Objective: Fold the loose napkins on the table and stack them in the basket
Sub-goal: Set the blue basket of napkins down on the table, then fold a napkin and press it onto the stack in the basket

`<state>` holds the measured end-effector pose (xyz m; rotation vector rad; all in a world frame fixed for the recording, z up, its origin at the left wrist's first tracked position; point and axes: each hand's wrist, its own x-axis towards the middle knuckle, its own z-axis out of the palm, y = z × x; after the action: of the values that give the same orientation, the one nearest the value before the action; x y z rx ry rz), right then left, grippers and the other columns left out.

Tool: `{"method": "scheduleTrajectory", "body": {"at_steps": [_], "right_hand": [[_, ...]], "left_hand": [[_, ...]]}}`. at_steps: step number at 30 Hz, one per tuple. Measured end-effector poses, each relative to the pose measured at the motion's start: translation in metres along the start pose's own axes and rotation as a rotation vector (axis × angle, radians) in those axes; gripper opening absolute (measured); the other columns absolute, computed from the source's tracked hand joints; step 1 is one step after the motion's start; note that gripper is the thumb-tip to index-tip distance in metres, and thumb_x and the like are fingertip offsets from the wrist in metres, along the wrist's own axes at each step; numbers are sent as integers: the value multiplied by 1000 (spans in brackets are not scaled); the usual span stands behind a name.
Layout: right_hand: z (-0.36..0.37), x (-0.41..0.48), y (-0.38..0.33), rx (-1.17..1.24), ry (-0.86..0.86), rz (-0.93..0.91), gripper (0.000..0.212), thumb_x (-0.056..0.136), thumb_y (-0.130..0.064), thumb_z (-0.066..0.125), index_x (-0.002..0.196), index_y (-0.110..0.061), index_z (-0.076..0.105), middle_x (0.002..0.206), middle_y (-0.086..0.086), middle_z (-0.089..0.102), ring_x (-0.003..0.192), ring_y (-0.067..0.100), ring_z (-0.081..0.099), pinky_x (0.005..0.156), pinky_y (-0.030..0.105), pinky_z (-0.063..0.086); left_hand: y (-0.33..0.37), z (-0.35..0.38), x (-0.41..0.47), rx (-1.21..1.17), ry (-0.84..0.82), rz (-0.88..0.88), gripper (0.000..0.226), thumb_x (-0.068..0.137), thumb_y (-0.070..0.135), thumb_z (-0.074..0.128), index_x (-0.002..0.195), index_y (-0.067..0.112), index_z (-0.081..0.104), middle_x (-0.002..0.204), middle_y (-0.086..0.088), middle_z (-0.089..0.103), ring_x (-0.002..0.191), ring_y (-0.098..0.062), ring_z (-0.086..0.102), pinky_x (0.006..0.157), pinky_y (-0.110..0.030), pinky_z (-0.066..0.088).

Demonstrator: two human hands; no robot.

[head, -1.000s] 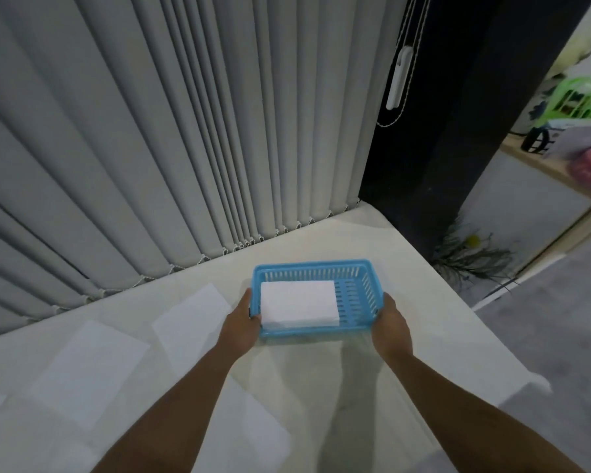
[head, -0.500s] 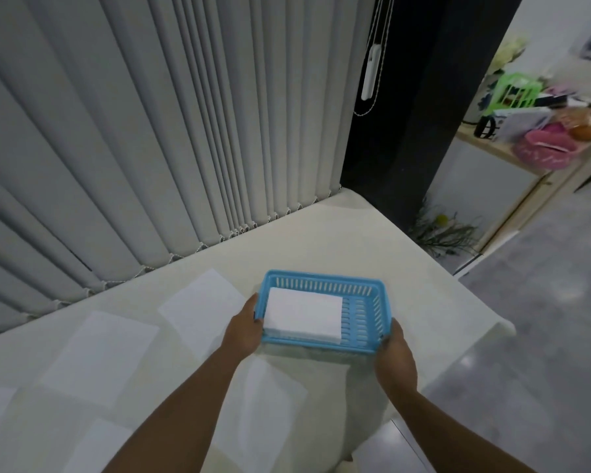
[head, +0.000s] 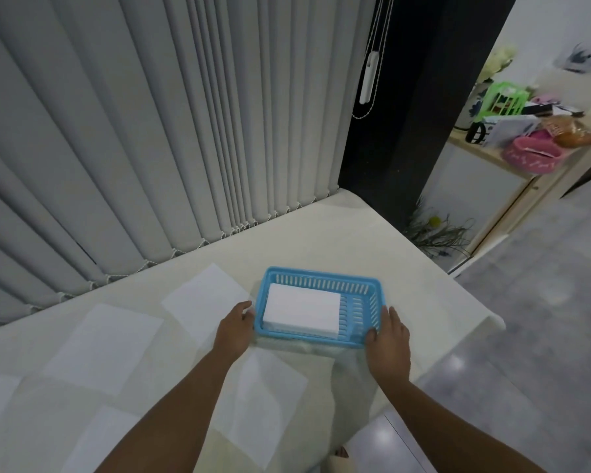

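Observation:
A blue plastic basket (head: 321, 277) sits on the cream table, near its right edge. Inside it, against the left wall, lies a stack of folded white napkins (head: 301, 310). My left hand (head: 234, 327) holds the basket's left wall, thumb up by the rim. On the other side, my right hand (head: 388, 339) grips the near right corner, with its thumb over the rim. Several loose napkins lie flat on the table: one just left of the basket (head: 205, 298), one farther left (head: 106, 346), one between my forearms (head: 267, 394).
Grey vertical blinds (head: 151, 131) hang along the table's far edge. The table (head: 338, 233) ends close to the right of the basket, with grey floor (head: 526, 336) beyond. A shelf with clutter (head: 526, 131) stands at the far right.
The basket has come nearer to me and to the table's right edge, still between both hands. My view has turned to the right.

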<state>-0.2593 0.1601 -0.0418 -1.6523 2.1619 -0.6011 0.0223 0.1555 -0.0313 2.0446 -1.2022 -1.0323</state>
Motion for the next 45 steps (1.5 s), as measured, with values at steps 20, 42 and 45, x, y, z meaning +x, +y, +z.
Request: {"method": "scheduleTrajectory", "body": {"at_steps": [20,42,45], "right_hand": [[110,-59,-151,-574,-336,-1147,42,81,-16,60,122,-16,59,124,2,62,103,27,58,89,44,45],[98,-52,-174,-496,-409,-1186,13,91,-19,45,90,-20,58,83,1,67,87,23,57,85,37,38],[90,-63,-148,-481,-366,-1201,2,82,-23,58,81,-23,60,74,-3,66,79,21,59,78,35,44]], "left_hand": [[-110,-27,-91,334,256,-151,47,88,37,56,132,22,47,130,0,52,122,-21,47,97,-36,45],[-111,-70,-91,312,142,64,18,87,20,50,104,23,52,95,4,64,88,-18,60,71,-32,50],[-118,-57,-113,318,101,170,19,87,19,52,104,24,60,104,8,60,98,-10,56,81,-26,48]]}}
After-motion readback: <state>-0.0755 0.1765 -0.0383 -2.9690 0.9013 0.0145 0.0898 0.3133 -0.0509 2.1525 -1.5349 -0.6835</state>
